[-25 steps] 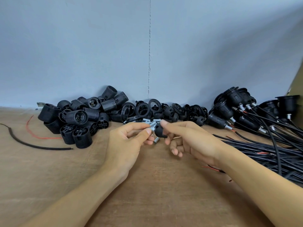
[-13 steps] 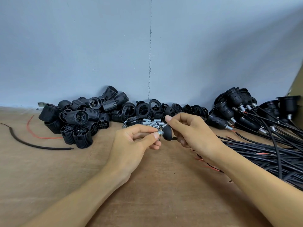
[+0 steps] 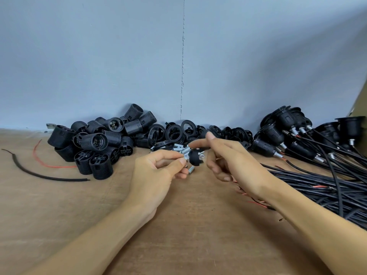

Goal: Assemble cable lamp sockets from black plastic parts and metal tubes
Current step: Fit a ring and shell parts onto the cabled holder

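My left hand (image 3: 156, 171) pinches a short metal tube between thumb and forefinger, and a small black plastic cap (image 3: 195, 158) sits on the tube's end. My right hand (image 3: 234, 161) hovers just right of the cap with fingers spread; its forefinger reaches over the cap's top and grips nothing. Behind the cap lies a small heap of loose metal tubes (image 3: 179, 149), and one more tube (image 3: 191, 170) lies on the table below it.
Black threaded socket bodies (image 3: 95, 143) are heaped at the back left, black rings (image 3: 174, 132) along the wall. Finished sockets (image 3: 288, 135) with a bundle of black cables (image 3: 317, 185) fill the right side. A loose black cable (image 3: 39, 174) and a red wire (image 3: 39, 157) lie far left.
My right hand has let go of the black cap and opened its fingers. The cap now stays on the tube in my left hand.
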The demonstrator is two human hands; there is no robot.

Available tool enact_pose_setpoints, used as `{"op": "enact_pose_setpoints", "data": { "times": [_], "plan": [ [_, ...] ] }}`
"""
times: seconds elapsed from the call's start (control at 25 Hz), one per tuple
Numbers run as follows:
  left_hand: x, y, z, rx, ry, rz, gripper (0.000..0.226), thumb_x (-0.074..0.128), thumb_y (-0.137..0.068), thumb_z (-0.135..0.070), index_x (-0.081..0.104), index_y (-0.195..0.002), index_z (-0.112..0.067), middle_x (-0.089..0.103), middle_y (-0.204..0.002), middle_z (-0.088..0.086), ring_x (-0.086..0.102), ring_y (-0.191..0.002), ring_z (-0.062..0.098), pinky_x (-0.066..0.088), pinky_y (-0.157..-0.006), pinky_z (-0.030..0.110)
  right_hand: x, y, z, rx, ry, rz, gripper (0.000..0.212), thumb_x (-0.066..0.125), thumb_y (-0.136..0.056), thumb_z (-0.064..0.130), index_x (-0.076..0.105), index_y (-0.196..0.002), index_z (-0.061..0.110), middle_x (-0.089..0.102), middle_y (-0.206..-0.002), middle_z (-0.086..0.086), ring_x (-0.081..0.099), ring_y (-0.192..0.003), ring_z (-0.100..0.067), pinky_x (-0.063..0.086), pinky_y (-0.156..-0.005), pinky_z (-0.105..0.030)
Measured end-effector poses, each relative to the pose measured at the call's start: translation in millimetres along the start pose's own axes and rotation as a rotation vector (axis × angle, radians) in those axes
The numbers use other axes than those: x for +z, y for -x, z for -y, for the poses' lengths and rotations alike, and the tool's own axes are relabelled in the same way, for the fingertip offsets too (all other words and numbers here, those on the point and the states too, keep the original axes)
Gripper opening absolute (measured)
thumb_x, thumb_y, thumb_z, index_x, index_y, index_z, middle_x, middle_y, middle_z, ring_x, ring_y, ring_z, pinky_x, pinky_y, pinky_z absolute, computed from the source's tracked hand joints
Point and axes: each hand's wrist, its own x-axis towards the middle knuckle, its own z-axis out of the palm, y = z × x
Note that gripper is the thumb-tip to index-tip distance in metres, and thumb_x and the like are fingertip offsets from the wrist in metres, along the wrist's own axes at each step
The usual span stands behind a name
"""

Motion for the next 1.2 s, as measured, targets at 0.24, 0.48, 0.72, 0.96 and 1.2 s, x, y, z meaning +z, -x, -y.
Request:
{"op": "enact_pose_setpoints", "data": {
  "times": [0.24, 0.48, 0.72, 0.96, 1.2],
  "plan": [
    [0, -1, -1, 0.012, 0.031, -0.02, 0.01, 0.074, -0.088, 0.002, 0.077, -0.091, -0.007, 0.076, -0.075, 0.014, 0.074, -0.069, 0.02, 0.059, -0.067, 0.022, -7, 0, 2, 0.181, 0.014, 0.163, 0.082, 0.03, -0.086, 0.085, 0.077, -0.102, 0.02, 0.03, -0.054, -0.001, 0.025, -0.041, -0.013, 0.022, -0.046, -0.027],
    [-3, -4, 0, -0.02, 0.035, 0.009, 0.007, 0.072, -0.088, 0.003, 0.076, -0.092, -0.001, 0.076, -0.077, 0.014, 0.073, -0.067, 0.021, 0.058, -0.064, 0.023, -3, 2, 2, 0.051, -0.017, 0.142, 0.046, 0.046, -0.095, 0.064, 0.072, -0.118, 0.034, 0.031, -0.06, 0.003, 0.024, -0.044, -0.011, 0.023, -0.046, -0.025],
    [-3, -1, -2, -0.066, 0.08, 0.087, 0.014, 0.07, -0.089, 0.002, 0.079, -0.08, -0.005, 0.074, -0.078, 0.017, 0.071, -0.064, 0.024, 0.058, -0.059, 0.026, -7, 2, -7, -0.079, 0.279, 0.015, 0.025, 0.063, -0.098, 0.033, 0.069, -0.118, 0.047, 0.048, -0.087, 0.008, 0.046, -0.067, -0.001, 0.039, -0.063, -0.012],
    [0, 0, 0, -0.04, 0.04, 0.114, 0.009, 0.072, -0.088, 0.002, 0.078, -0.086, -0.004, 0.074, -0.076, 0.017, 0.071, -0.063, 0.024, 0.057, -0.058, 0.026, 2, 1, -7, 0.124, 0.358, -0.034, 0.06, 0.037, -0.093, 0.075, 0.072, -0.091, 0.027, 0.068, -0.068, 0.005, 0.06, -0.06, -0.004, 0.04, -0.068, -0.025],
    [1, 0, 0, -0.028, 0.033, 0.109, 0.014, 0.071, -0.089, 0.003, 0.077, -0.083, -0.006, 0.073, -0.073, 0.015, 0.069, -0.06, 0.022, 0.055, -0.055, 0.024, 1, 0, -2, 0.181, 0.248, -0.035, 0.071, 0.041, -0.09, 0.078, 0.07, -0.087, 0.013, 0.068, -0.067, -0.008, 0.045, -0.046, -0.013, 0.035, -0.044, -0.017]
  ]
}}
